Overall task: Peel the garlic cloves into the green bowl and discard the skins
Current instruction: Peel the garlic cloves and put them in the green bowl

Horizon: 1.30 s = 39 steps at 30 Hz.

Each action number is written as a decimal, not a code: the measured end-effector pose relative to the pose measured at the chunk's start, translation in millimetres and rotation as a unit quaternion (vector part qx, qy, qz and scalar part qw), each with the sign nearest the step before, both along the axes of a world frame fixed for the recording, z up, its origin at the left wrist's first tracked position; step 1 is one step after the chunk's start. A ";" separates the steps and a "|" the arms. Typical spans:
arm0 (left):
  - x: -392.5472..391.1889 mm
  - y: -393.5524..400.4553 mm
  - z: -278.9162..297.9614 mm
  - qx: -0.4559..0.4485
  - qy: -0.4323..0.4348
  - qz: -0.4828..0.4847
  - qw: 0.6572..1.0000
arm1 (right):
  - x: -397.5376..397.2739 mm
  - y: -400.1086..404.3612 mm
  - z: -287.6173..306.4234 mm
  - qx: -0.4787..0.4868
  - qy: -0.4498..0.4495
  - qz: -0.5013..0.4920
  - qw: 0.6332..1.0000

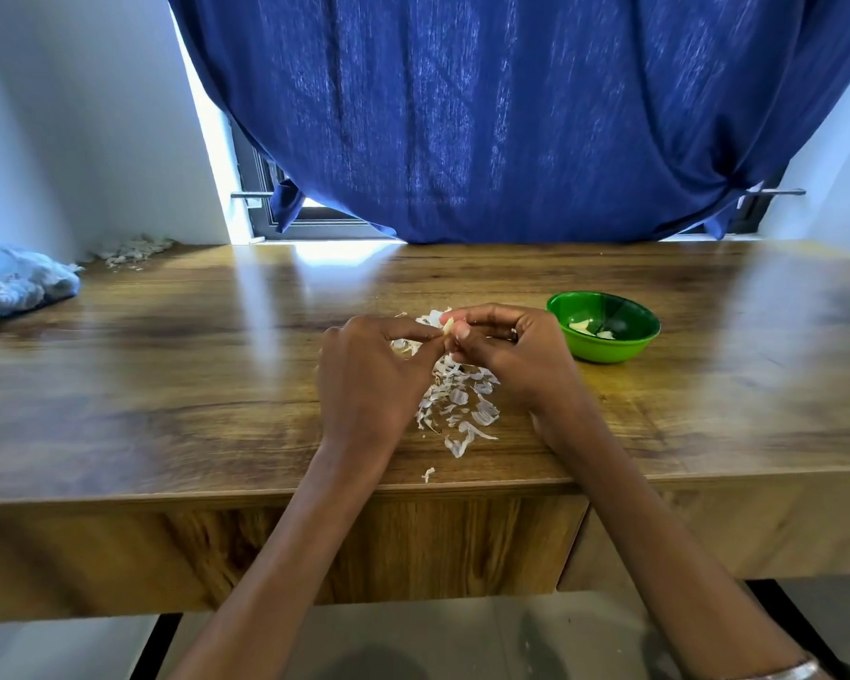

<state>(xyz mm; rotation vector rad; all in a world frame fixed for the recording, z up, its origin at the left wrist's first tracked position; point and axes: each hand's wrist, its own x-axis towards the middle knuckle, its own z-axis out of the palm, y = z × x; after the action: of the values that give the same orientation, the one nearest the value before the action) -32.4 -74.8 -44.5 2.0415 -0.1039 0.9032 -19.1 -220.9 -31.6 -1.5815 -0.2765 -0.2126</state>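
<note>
Task so far: A few peeled cloves can be seen in the green bowl [604, 326], so some of the job is judged done. One clove is being peeled now. The skins have not been thrown away yet. How many cloves are left cannot be told, as part of the pile is hidden by the hands.

Curtain [511, 115]: Big, blue and soft, with long folds. It is hung behind the table.

Table [168, 365]: Brown wood with dark wavy lines. It is smooth and shiny, and light is bounced off it.

Cloth [16, 282]: Pale blue and crumpled, left at the far left edge.

Left hand [369, 380]: It is held over the skins. The clove is pinched by its thumb and first finger.

Right hand [506, 350]: Its fingers [482, 319] are curled tight round the same clove from the other side.

Skins [457, 404]: White, thin and papery, like curled flakes. They are piled on the table under the hands and just in front.

Far pile [133, 250]: More pale scraps are seen in the back left corner.

Green bowl: Small, round, shiny plastic. It is set just right of the right hand.

Clove [448, 325]: Small, pale yellow. It is held between both hands, above the skins.
</note>
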 end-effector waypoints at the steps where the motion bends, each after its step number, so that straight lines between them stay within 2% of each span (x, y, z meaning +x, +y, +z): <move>1: -0.1 -0.1 0.3 -0.003 0.003 -0.002 1.000 | 0.2 0.1 -0.1 -0.005 -0.002 -0.002 1.000; 8: -0.2 0.4 -0.2 -0.026 0.008 -0.030 0.999 | 3.7 -0.8 -2.3 -0.018 0.003 -0.015 1.000; 15: -1.3 -0.1 0.7 0.004 0.005 -0.022 1.000 | 3.0 -0.6 -2.1 -0.024 0.002 -0.009 1.000; 21: 1.8 0.1 -1.0 -0.024 0.019 -0.039 0.999 | 4.3 -1.2 -2.6 -0.023 0.004 -0.012 1.000; 27: 0.6 -0.2 -0.1 0.027 0.004 -0.027 0.999 | 4.6 -1.9 -3.2 -0.050 -0.002 -0.012 0.999; 39: 8.4 -0.5 -4.1 0.024 0.033 -0.059 0.997 | 6.5 -3.2 -3.6 -0.042 0.003 -0.008 0.999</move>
<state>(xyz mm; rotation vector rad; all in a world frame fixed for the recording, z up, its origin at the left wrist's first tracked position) -23.9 -75.2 -48.6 2.0846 -0.2093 0.7652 -12.6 -224.1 -35.3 -1.6681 -0.2714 -0.2111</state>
